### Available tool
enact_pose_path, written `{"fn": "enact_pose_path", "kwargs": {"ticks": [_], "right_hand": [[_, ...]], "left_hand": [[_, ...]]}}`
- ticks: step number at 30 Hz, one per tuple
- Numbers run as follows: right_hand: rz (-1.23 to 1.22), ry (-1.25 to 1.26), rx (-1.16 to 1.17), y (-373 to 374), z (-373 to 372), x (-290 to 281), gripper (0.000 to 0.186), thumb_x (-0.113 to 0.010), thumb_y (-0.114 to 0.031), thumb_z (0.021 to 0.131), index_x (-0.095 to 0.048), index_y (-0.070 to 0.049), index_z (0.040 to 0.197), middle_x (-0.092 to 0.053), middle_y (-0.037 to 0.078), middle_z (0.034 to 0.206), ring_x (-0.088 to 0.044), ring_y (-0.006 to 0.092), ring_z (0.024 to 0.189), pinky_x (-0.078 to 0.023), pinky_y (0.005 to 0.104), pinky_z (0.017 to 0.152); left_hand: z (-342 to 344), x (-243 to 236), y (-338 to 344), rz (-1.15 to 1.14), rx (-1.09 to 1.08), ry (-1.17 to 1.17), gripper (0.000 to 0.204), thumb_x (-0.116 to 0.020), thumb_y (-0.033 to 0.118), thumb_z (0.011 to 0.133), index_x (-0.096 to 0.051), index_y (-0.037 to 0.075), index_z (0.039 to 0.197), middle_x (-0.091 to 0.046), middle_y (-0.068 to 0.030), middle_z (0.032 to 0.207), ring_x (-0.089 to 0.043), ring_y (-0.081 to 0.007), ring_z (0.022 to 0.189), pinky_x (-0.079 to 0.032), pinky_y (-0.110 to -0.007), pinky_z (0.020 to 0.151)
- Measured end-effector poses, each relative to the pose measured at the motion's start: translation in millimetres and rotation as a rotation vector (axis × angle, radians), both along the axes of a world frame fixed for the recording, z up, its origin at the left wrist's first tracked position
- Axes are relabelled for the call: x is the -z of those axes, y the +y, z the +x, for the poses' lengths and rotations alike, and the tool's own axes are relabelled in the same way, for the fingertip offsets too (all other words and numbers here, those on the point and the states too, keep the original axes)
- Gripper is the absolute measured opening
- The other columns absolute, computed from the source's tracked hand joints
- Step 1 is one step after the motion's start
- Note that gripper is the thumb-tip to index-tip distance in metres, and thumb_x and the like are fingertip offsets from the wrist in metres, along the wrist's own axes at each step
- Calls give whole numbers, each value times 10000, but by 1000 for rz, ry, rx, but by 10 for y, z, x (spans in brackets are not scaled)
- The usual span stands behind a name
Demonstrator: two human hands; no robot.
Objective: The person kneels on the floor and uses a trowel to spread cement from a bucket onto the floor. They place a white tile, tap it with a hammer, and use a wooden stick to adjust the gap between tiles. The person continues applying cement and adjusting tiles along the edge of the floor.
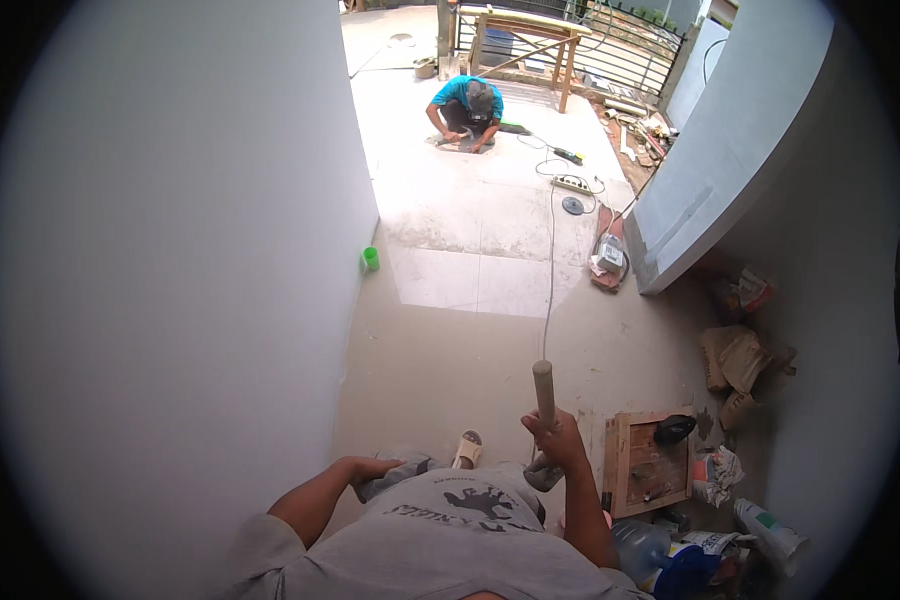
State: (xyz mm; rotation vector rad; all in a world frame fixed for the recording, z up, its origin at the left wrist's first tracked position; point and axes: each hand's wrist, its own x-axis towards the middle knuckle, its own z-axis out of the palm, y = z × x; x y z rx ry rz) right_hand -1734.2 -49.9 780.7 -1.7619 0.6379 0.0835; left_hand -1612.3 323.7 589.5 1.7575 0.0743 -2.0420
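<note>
My right hand (558,440) is closed around a hammer (543,388), its thick handle pointing up and away from me. The greyish head is at the lower end, below my fist and close to my body. My left hand (377,468) lies flat on the grey cloth over my left leg and holds nothing. Some of its fingers are hard to make out. Between my legs and the floor ahead, one sandalled foot (467,448) shows on the tiles.
A co-worker in a blue shirt (455,92) crouches ahead over the pale floor. A green cup (371,258) stands by the left wall. A cable runs to a power strip (572,184). At right are a wooden frame (622,470), paper sacks (738,360) and a water jug (642,545).
</note>
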Motion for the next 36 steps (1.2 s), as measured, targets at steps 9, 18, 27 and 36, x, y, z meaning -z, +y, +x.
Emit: {"fn": "enact_pose_path", "kwargs": {"ticks": [9, 18, 27, 36], "right_hand": [[-221, -4, -657, -616, 2747, -78, 245, -724, -269, 856, -650, -45, 918, -670, 123, 764, -635, 254, 689, -493, 360, 676], [-93, -34, -727, -1313, 4580, 316, 441, -704, -257, 844, -592, -92, 1237, -667, 166, 1123, -646, 340, 1025, -515, 409, 879], [-276, 240, -704, -3162, 6416, 903, 624, -671, -412, 878, -509, 3, 1316, -585, 231, 1209, -604, 356, 1069, -496, 397, 899], [935, 375, -380, -3790, 9021, 1029, 907, -475, -719, 873, -375, -7, 1425, -559, 225, 1284, -609, 351, 1102, -491, 471, 939]], "left_hand": [[2275, -1939, -1701, -685, -578, -590, 514, -625, 389, 936, -590, -25, 1239, -582, -171, 1265, -567, -262, 1191, -426, -373, 1052], [4208, -2142, -3359, -691, -375, -323, 471, -715, 374, 866, -660, 22, 1174, -610, -119, 1255, -581, -245, 1167, -451, -359, 1016], [6209, -2178, -4442, -889, -508, -704, 305, -690, 259, 907, -685, 72, 1147, -630, -117, 1265, -582, -203, 1171, -450, -344, 1020], [8136, -2568, -4649, -1086, -1266, -544, 283, -565, 148, 973, -615, 52, 1235, -561, -147, 1338, -476, -237, 1293, -412, -432, 1060]]}}
